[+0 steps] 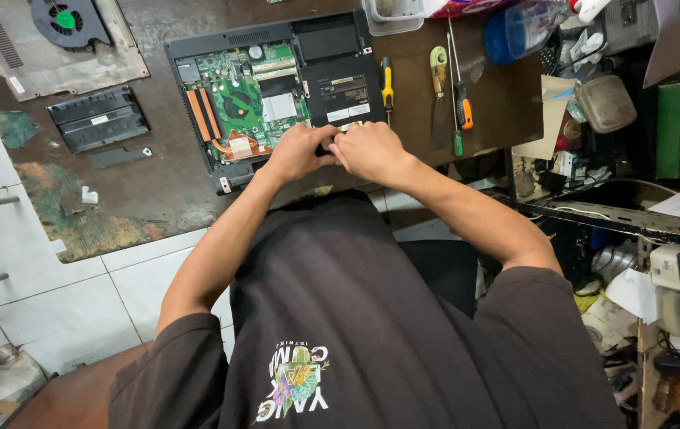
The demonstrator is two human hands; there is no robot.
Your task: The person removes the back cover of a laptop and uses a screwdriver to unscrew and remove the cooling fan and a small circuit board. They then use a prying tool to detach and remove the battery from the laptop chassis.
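Note:
An opened laptop base [276, 87] lies on the worn brown table, its green circuit board [244, 91] and copper heat pipes exposed. My left hand [298, 151] and my right hand [371, 151] meet at the laptop's near edge, fingers curled together around a small dark part [325, 148] that is mostly hidden between them. I cannot tell which hand holds it. Both forearms reach forward from my black T-shirt.
A black-and-yellow screwdriver [387, 83], a green-handled tool [438, 67] and an orange-handled screwdriver [462, 107] lie right of the laptop. A cover panel with a fan [62, 32], a black battery [98, 117] and a small strip lie left. Cluttered shelves stand at right; white tiled floor below.

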